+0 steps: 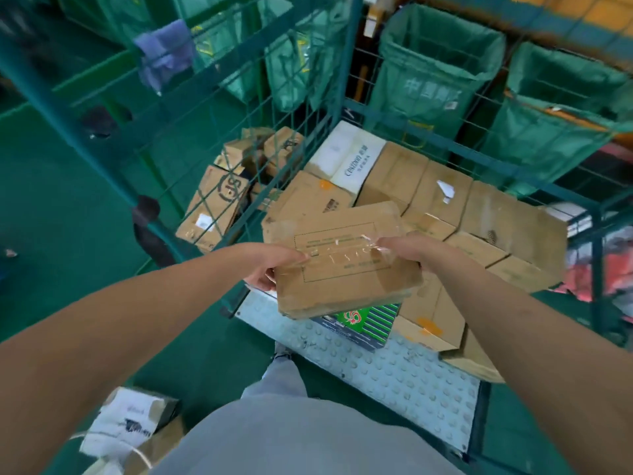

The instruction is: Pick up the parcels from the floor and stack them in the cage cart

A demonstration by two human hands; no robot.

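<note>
Both hands, the left hand (270,269) and the right hand (409,250), hold one flat parcel (342,258) over the cage cart (387,368). Many boxes (442,193) are already stacked inside. At least one parcel on the floor (130,419) remains, also some behind the mesh.

Two hands are seen, the left hand (274,269) and the right hand (407,250), with one flat parcel (342,258) held between them. One cage cart (376,368) is counted. Inside it, roughly ten stacked boxes (442,197) can be made out; the exact number cannot be told. One green-striped carton (363,320) is spotted. About five boxes (215,204) are seen beyond the mesh, two parcels on the floor (130,419), two open green sacks (431,63).
</note>
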